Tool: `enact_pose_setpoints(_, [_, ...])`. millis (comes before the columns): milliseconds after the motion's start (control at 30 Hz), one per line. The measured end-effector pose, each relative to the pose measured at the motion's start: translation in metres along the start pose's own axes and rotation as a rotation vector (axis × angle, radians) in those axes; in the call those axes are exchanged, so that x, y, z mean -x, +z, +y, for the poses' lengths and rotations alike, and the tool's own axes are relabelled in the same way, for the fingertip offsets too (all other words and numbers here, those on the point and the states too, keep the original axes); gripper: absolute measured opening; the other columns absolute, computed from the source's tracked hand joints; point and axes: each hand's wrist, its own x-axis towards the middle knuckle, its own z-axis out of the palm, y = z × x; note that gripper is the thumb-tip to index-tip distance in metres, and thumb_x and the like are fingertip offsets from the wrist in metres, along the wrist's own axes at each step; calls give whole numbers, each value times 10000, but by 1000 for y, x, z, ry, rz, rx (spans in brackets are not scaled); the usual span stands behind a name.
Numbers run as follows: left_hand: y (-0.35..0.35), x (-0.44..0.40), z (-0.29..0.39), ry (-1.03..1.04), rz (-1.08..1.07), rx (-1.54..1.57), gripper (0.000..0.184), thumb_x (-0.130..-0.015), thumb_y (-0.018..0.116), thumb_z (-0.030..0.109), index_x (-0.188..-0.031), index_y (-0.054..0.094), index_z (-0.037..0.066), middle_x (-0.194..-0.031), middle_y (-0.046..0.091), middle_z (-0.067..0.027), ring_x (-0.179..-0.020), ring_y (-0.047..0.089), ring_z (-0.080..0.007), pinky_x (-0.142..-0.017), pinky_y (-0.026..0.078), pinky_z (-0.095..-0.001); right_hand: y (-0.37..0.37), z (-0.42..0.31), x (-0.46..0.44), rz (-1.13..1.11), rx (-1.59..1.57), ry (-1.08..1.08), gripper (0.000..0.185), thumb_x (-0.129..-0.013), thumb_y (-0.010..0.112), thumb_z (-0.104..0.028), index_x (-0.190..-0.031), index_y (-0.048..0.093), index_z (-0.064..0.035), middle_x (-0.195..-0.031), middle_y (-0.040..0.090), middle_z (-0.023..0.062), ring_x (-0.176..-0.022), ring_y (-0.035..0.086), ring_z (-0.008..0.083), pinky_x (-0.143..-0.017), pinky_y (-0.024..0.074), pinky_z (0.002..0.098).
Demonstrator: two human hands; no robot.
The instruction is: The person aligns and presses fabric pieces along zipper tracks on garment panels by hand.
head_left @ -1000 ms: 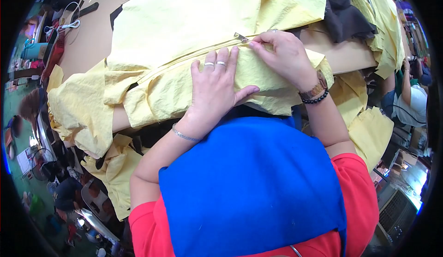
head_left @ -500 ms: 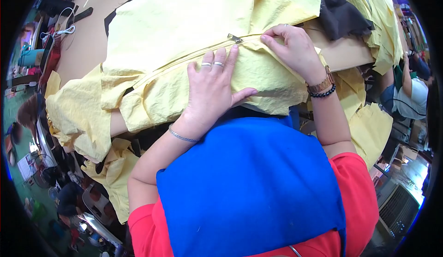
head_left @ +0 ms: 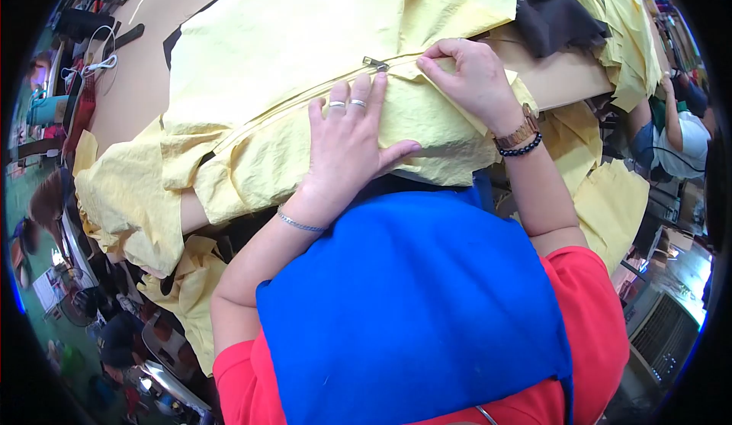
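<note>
Bench (head_left: 126, 74): beneath the yellow cloth. Yellow cloth (head_left: 267, 51): spread, creased. Dark cloth (head_left: 550, 13): at its far right. Left hand (head_left: 343, 147): flat upon it, fingers open. Right hand (head_left: 479, 86): over it, fingers closed, apparently pinching the zip edge. Zip puller (head_left: 371, 63): upon it, by the left fingertips. Present handling: steadying, pinching; calls for even tension.

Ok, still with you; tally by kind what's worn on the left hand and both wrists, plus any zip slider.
Rings: 2, both on the left hand
Bracelets: 2, silver chain and black beads
Watch: 1
Zip slider: 1
Total: 6
</note>
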Motion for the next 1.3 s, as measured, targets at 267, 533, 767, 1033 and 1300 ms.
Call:
enact_pose_setpoints(267, [-3, -8, 5, 18, -30, 9, 973, -841, 524, 826, -1480, 535, 92, -1333, 586, -123, -1225, 544, -271, -1010, 363, -496, 4, 0, 2, 10, 16, 6, 196, -896, 755, -220, -924, 755, -26, -814, 738, 128, -704, 695, 235, -669, 536, 340])
enact_pose_setpoints(533, [1, -24, 10, 70, -7, 22, 975, -828, 544, 821, -1433, 566, 57, -1314, 609, -133, -1210, 568, -271, -998, 397, -466, 5, 4, 7, 113, 98, -121, 187, -899, 729, -257, -901, 757, -72, -832, 733, 127, -774, 709, 315, -704, 558, 398])
enact_pose_setpoints(767, [0, -25, 12, 77, -22, 48, 1003, -821, 553, 820, -1423, 560, 17, -1329, 609, -146, -1220, 569, -275, -986, 427, -434, -21, 17, 8, 11, -26, 50, 252, -909, 727, -272, -981, 776, -36, -911, 759, 152, -836, 729, 320, -779, 568, 401])
enact_pose_setpoints(1033, [0, -24, 13, 72, -45, 25, 1017, -820, 542, 830, -1448, 541, 30, -1343, 591, -129, -1209, 556, -258, -913, 423, -423, -16, 20, 6, 33, -2, 61, 251, -894, 729, -278, -949, 778, -39, -879, 757, 152, -825, 731, 324, -782, 570, 399])
enact_pose_setpoints(1300, [3, -23, 13, 72, -25, 29, 1025, -815, 542, 834, -1448, 539, 28, -1347, 576, -117, -1220, 543, -249, -887, 407, -418, -8, 32, 5, 29, -80, 135, 248, -870, 747, -287, -936, 779, -50, -848, 758, 133, -806, 739, 273, -771, 570, 372])
